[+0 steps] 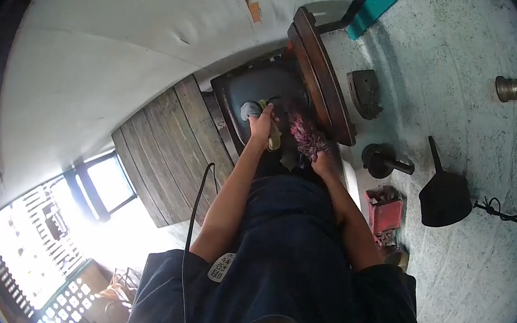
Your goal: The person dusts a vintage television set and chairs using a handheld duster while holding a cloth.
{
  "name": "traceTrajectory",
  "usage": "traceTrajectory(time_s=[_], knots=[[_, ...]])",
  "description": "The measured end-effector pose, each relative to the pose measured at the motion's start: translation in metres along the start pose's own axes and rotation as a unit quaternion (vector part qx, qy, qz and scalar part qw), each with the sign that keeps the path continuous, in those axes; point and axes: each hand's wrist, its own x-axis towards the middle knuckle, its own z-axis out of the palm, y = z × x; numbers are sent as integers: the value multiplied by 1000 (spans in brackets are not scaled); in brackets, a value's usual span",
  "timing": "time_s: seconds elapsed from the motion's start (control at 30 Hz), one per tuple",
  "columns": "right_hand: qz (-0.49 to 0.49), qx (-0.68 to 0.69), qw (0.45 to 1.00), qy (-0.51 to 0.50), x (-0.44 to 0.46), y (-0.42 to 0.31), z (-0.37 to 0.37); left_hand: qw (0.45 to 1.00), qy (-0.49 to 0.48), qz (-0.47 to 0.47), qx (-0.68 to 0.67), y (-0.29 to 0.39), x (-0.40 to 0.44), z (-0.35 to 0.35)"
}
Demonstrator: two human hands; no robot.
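Observation:
My left hand (261, 125) is closed around a pale yellowish object (275, 139) with a rounded grey-white part (251, 110) showing at its left. Its exact kind I cannot make out. In my right hand (324, 164) is a fluffy purple-pink duster (303, 135), its head pointing up and to the left. Both hands are over or in front of a dark, glossy panel with a raised rim (246, 87). Where the duster's tip meets the panel is dark, so contact cannot be told.
Dark wooden boards (323, 73) stand right of the panel. Grey wooden planks (171, 145) lie to the left. A black dustpan-shaped object (445, 199), a dark round item with a handle (386, 161) and a red container (384, 214) are at the right. A black cable (192, 224) hangs beside my left arm.

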Motion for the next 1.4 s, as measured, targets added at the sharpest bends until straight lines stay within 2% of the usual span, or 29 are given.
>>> traceTrajectory(time_s=[0.07,0.17,0.23,0.27,0.33,0.47,0.53,0.63,0.7,0.77,0.83,0.9,0.97,1.03,1.07,1.13,1.17,1.23,1.27,1.33,1.37,1.4], knots=[[-44,4,999,-7,-4,16,1,1000,14,15,-18,-18,-11,0],[-29,15,999,42,-27,23,4,998,49,24,-34,-38,-38,4],[-126,22,992,18,-34,41,10,996,75,14,-37,-60,-45,1],[-128,20,991,13,-39,49,15,996,69,23,-41,-71,-48,0],[-142,35,985,89,-49,62,34,996,71,31,-49,-86,-67,2],[-136,67,988,23,-59,64,37,995,78,30,-55,-112,-86,-14],[-217,3,976,-27,-67,63,30,995,80,41,-52,-131,-83,-27],[-196,14,981,-2,-94,60,34,990,102,75,-68,-132,-95,-38],[-202,38,979,9,-100,54,40,993,99,41,-53,-132,-105,-47],[-204,57,977,24,-106,52,44,994,91,46,-46,-142,-100,-61],[-204,73,975,-58,-118,36,38,994,86,54,-43,-146,-99,-71],[-197,35,977,-72,-106,44,73,996,49,44,-52,-150,-107,-83],[-196,-8,977,-88,-107,50,97,995,54,43,-66,-150,-116,-93],[-123,69,989,48,-117,49,116,994,59,44,-77,-145,-128,-103],[-124,67,989,47,-118,50,126,994,62,21,-85,-141,-136,-107],[-237,90,955,157,-108,59,141,993,64,-2,-95,-143,-141,-120],[-238,89,954,160,-105,63,141,994,58,0,-88,-146,-138,-128],[-149,47,988,12,-104,63,132,995,50,4,-81,-145,-138,-136],[-149,46,988,14,-109,59,135,996,50,6,-80,-145,-140,-140],[-178,70,958,216,-120,51,139,996,47,8,-79,-140,-146,-145],[-177,69,957,219,-123,51,137,996,42,11,-80,-138,-148,-146],[-156,36,974,160,-123,53,133,996,36,15,-81,-137,-148,-147]])
